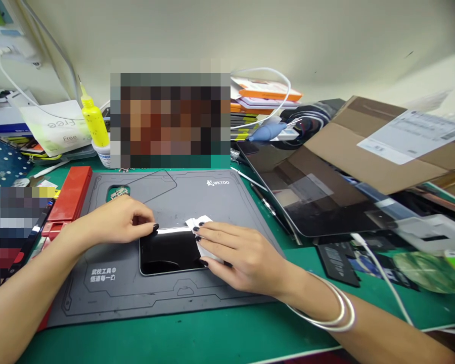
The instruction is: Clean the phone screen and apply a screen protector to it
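The left hand (121, 220) and right hand (238, 255) stay apart, both resting on the same black glass-fronted device (169, 253), which lies flat with its rounded corners on a grey WKTOO repair mat (216, 199). The curled left fingertips (154, 228) meet the device's far edge, beside a thin bright strip, though whether they pinch anything cannot be told. The right hand lies spread across the device's right side, its fingers on a crumpled white cloth (201, 226). Silver bangles (331, 308) circle the right wrist. A red plastic case (71, 194) sits along the mat's left edge, and a yellow glue bottle (94, 124) stands farther back on the left. To the right, a dark tablet (318, 197) lies partly under a cardboard box flap (371, 144), a white cable (382, 278) runs across the green bench mat (174, 344), and a blue air blower (263, 132) sits at the far side.
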### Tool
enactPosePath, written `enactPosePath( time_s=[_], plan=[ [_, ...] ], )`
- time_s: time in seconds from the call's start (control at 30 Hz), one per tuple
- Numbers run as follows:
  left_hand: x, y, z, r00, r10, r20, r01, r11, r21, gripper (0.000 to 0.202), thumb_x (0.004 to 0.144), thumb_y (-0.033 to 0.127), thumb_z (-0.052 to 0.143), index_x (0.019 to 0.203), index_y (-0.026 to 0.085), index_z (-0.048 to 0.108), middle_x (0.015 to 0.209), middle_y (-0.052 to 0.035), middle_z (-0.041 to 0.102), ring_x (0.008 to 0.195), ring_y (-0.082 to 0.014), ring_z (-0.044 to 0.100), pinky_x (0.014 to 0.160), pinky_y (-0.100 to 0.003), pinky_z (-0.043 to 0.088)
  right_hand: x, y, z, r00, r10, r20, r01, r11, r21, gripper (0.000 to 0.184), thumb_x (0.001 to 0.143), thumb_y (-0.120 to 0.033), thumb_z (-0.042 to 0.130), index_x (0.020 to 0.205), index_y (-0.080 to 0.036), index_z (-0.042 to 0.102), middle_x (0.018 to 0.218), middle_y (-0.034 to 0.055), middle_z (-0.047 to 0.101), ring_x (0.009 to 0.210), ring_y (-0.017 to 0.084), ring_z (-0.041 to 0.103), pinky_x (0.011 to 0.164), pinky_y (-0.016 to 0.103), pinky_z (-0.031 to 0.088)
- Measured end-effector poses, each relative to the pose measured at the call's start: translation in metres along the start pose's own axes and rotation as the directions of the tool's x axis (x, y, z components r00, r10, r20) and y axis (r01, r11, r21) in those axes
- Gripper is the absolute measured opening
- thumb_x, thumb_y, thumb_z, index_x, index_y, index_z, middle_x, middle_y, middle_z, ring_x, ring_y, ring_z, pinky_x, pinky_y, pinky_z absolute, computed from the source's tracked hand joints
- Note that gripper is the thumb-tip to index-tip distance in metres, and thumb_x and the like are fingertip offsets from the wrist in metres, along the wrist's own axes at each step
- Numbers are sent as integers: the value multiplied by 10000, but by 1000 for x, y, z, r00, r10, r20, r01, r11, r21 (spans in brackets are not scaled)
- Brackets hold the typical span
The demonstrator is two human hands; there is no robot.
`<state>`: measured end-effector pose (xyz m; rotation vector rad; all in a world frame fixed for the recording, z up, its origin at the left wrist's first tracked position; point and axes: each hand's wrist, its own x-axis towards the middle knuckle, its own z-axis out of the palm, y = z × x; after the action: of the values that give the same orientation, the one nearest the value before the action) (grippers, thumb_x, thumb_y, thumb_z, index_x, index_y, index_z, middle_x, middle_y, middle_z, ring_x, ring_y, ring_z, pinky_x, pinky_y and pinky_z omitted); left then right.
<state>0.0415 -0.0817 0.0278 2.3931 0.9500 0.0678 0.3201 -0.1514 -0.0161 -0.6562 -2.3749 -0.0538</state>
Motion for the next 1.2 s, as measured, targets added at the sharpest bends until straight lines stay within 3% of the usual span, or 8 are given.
enactPosePath(
  time_s=[0.23,0.47,0.6,0.7,0.83,0.93,1.07,1.2],
  plan=[
    [0,0,0,1000,6,1,-6,1000,-3,251,865,314,499,724,194,668,663,14,666,602,-111,562,621,-247,392,-2,-6,-3,1000,2,18,-3,999,34,154,914,-198,594,855,-109,706,904,112,749,863,239,715,742,367,639],
    [1,1,0,1000,20,2,-20,1000,0,228,859,299,512,736,196,675,667,17,677,595,-113,568,605,-245,387,-2,-5,-1,990,-80,118,65,990,125,207,934,-218,565,1011,-84,702,1087,134,744,1057,241,696,944,380,597],
    [1,1,0,1000,14,2,-14,1000,4,215,852,289,519,732,198,672,666,21,675,596,-112,568,611,-244,388,-3,-6,-1,997,-11,75,7,998,56,186,923,-225,583,967,-91,705,1044,145,743,1009,264,699,867,394,619],
    [1,1,0,1000,1,8,-1,1000,9,219,854,299,514,733,198,667,673,20,679,605,-115,573,622,-246,391,-2,-8,-3,997,-17,79,9,994,108,192,913,-263,592,927,-105,700,966,140,738,907,248,702,800,390,623],
    [1,0,0,1000,1,3,-1,1000,17,224,858,311,510,743,198,665,676,15,681,605,-119,573,619,-250,390,-1,-7,-3,988,-89,130,65,982,175,247,940,-279,552,1019,-86,685,1052,150,730,1014,247,685,894,392,594],
    [1,-1,0,1000,0,6,0,1000,13,225,861,313,509,749,198,666,681,12,683,615,-123,580,618,-250,391,-1,-6,-1,986,-58,155,39,991,125,265,959,-287,535,1080,-97,673,1138,151,713,1091,254,658,925,404,580],
    [1,-1,1,1000,5,2,-5,1000,19,213,850,303,512,743,198,664,683,9,684,619,-128,582,617,-252,392,-1,-6,-1,990,7,138,-18,997,75,209,934,-277,559,994,-120,684,1057,151,714,973,256,668,812,408,594],
    [0,-1,1,1000,6,3,-6,1000,26,206,845,291,509,740,198,660,676,10,679,610,-124,573,620,-253,393,0,-6,-2,985,-69,160,44,987,155,231,927,-298,565,996,-109,678,1030,140,715,968,249,661,836,397,578]
  ],
)
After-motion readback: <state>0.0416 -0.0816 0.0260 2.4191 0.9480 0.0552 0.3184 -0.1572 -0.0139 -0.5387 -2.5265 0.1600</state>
